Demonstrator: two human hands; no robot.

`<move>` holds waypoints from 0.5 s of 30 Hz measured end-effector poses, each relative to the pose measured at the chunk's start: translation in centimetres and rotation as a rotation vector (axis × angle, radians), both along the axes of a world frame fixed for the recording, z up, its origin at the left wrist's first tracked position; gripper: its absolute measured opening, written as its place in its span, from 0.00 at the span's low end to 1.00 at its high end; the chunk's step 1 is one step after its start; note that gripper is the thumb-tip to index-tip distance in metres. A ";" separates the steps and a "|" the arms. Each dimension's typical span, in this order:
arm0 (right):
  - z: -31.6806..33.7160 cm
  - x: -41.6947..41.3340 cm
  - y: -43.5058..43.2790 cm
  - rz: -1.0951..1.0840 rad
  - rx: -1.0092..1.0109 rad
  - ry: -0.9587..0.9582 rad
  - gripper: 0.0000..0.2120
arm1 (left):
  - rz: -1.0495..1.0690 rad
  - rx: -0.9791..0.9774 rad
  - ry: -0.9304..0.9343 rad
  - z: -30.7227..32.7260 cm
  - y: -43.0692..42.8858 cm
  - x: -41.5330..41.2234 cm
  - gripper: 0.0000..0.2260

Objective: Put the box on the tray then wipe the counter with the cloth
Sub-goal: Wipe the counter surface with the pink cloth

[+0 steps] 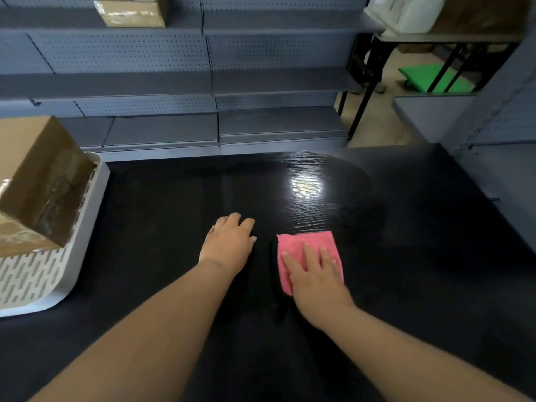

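A brown cardboard box (37, 181) sits tilted inside the white slotted tray (43, 274) at the left edge of the black counter (406, 256). A folded pink cloth (301, 245) lies flat on the counter near the middle. My right hand (316, 277) presses palm-down on the cloth, fingers spread over its near half. My left hand (229, 245) rests flat on the bare counter just left of the cloth, holding nothing.
Grey pegboard shelving (203, 82) runs along the far side of the counter, with another taped box (133, 10) on an upper shelf. A bright light glare (306, 185) shows on the counter. A black-legged table (435, 39) and a green cart (429, 78) stand at the back right.
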State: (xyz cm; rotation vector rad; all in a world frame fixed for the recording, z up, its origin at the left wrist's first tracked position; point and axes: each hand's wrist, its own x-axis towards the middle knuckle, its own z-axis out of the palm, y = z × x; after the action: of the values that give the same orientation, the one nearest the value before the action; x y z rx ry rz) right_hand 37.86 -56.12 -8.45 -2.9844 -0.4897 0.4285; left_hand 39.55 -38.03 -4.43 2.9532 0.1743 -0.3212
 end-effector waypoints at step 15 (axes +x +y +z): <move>1.9 8.9 -6.4 -0.099 -0.179 0.079 0.31 | 0.132 -0.114 0.136 -1.2 -5.7 5.8 0.26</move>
State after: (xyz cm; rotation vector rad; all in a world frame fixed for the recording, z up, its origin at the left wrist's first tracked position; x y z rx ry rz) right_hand 46.74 -62.51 -6.54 -3.1293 -0.3105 0.6089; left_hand 45.35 -43.73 -5.66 2.7913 0.3542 -0.4960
